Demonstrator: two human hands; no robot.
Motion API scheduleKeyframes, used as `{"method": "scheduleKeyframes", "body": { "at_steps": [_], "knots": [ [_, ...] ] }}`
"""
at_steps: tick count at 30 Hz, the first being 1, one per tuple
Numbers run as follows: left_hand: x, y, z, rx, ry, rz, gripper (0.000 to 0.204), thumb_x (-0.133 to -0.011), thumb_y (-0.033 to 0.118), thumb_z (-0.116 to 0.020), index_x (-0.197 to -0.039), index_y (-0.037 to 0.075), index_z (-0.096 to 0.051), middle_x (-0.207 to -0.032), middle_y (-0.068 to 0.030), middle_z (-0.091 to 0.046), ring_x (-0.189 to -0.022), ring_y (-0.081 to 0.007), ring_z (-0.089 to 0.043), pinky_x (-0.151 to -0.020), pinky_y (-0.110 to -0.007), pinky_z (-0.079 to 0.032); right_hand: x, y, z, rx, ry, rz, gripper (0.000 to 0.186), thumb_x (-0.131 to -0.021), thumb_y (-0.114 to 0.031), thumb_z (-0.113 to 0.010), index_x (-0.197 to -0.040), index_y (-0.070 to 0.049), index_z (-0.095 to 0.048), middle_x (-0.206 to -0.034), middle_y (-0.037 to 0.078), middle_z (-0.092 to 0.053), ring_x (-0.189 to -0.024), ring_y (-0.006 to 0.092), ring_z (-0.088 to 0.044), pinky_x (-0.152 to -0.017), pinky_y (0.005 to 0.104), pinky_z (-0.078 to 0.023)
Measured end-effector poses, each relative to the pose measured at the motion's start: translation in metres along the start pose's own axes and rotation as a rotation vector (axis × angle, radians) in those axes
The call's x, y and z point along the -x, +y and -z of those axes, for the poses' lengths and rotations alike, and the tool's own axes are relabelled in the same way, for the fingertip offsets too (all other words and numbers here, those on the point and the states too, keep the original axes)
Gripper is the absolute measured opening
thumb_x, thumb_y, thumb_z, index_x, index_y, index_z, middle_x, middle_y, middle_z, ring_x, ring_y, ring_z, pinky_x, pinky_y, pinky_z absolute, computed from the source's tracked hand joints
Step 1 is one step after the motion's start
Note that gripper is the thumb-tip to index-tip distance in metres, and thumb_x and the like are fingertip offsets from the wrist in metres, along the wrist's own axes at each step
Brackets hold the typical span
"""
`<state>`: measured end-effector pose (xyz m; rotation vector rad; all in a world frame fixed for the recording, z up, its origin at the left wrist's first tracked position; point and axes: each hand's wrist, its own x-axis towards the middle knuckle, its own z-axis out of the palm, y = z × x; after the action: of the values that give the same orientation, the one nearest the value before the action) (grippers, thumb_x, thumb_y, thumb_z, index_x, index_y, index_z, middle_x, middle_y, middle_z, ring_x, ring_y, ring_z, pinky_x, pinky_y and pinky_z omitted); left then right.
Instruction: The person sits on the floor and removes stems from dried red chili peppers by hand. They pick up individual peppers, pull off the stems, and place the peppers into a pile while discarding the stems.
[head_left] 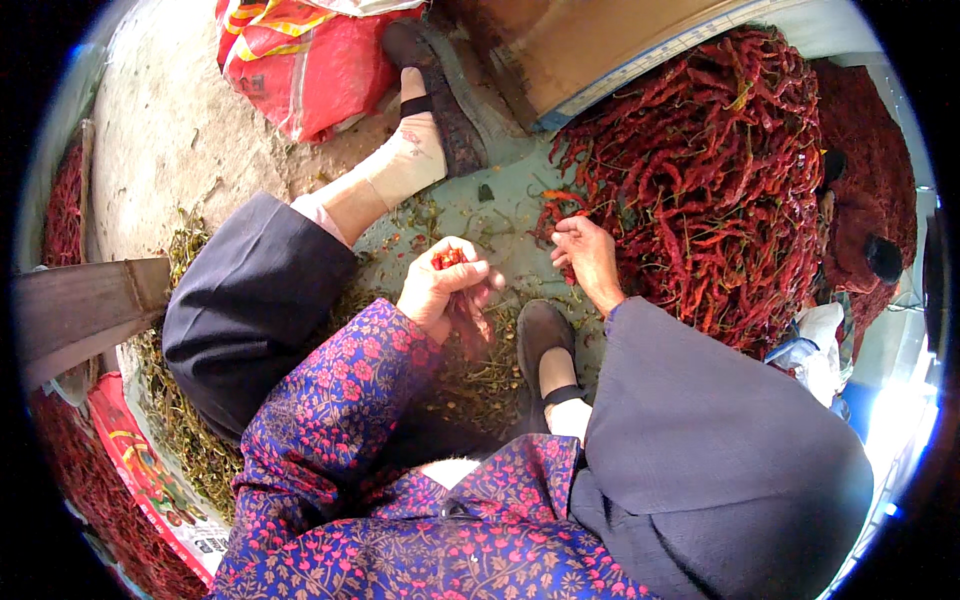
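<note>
My left hand is curled around a few dried red chili peppers, which show between thumb and fingers. Its lower fingers are blurred. To its right, my right hand has its fingers bent together at the near left edge of a large heap of dried red chili peppers. Whether anything lies between those fingers is hidden. A few loose chilies lie just beyond its fingertips. The two hands are apart, above the floor between my feet.
Stems and scraps litter the floor around my shoes. A red sack lies beyond my left foot, beside a cardboard box. Left are a wooden beam and another printed sack. A white plastic bag sits right of the heap.
</note>
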<state>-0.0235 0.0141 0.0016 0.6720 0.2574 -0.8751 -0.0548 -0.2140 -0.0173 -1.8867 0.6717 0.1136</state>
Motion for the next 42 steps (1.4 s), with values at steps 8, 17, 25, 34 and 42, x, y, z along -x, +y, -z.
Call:
{"method": "scheduleKeyframes", "body": {
  "at_steps": [8,17,25,34,42],
  "knots": [
    [0.001,0.001,0.006,0.006,-0.007,-0.001,0.015,-0.075,0.002,-0.061,-0.080,0.008,-0.048,-0.060,-0.0028,-0.047,-0.052,-0.0134,-0.048,-0.042,-0.023,-0.036,-0.014,0.001,-0.011,0.201,-0.020,0.073,0.012,-0.074,-0.006,-0.060,-0.083,0.000,-0.055,-0.062,0.008,-0.055,-0.046,0.0136,-0.051,-0.040,0.0292,-0.037],
    [-0.001,-0.003,0.007,-0.016,0.041,0.010,0.016,-0.074,0.001,-0.062,-0.080,0.008,-0.048,-0.064,-0.0047,-0.052,-0.054,-0.0127,-0.049,-0.043,-0.024,-0.037,0.053,-0.047,-0.004,-0.326,-0.111,-0.006,0.013,-0.077,-0.005,-0.058,-0.089,-0.002,-0.055,-0.069,0.004,-0.056,-0.053,0.0085,-0.053,-0.045,0.0201,-0.041],
    [-0.003,-0.012,0.005,-0.050,0.019,0.019,0.016,-0.075,0.000,-0.062,-0.082,0.007,-0.049,-0.072,-0.0041,-0.055,-0.060,-0.0126,-0.052,-0.051,-0.023,-0.042,0.081,-0.050,-0.043,-0.246,-0.217,0.046,0.010,-0.079,-0.004,-0.057,-0.088,-0.002,-0.055,-0.071,0.003,-0.057,-0.053,0.0072,-0.054,-0.044,0.0191,-0.042],
    [0.003,-0.015,-0.002,-0.034,-0.007,-0.060,0.015,-0.076,0.002,-0.061,-0.083,0.005,-0.048,-0.071,-0.0030,-0.055,-0.061,-0.0130,-0.054,-0.054,-0.025,-0.045,0.084,-0.054,-0.050,-0.205,-0.330,0.142,0.019,-0.081,0.001,-0.050,-0.099,0.000,-0.054,-0.084,0.008,-0.057,-0.068,0.0150,-0.060,-0.059,0.0247,-0.049],
    [-0.004,-0.005,0.012,0.041,0.030,0.000,0.010,-0.077,0.003,-0.057,-0.079,0.008,-0.048,-0.071,-0.0119,-0.057,-0.054,-0.0148,-0.049,-0.047,-0.025,-0.041,0.050,-0.045,0.019,-0.460,-0.082,-0.075,0.021,-0.079,-0.004,-0.055,-0.099,0.002,-0.052,-0.085,0.010,-0.059,-0.069,0.0155,-0.059,-0.060,0.0238,-0.049]
  ]
}}
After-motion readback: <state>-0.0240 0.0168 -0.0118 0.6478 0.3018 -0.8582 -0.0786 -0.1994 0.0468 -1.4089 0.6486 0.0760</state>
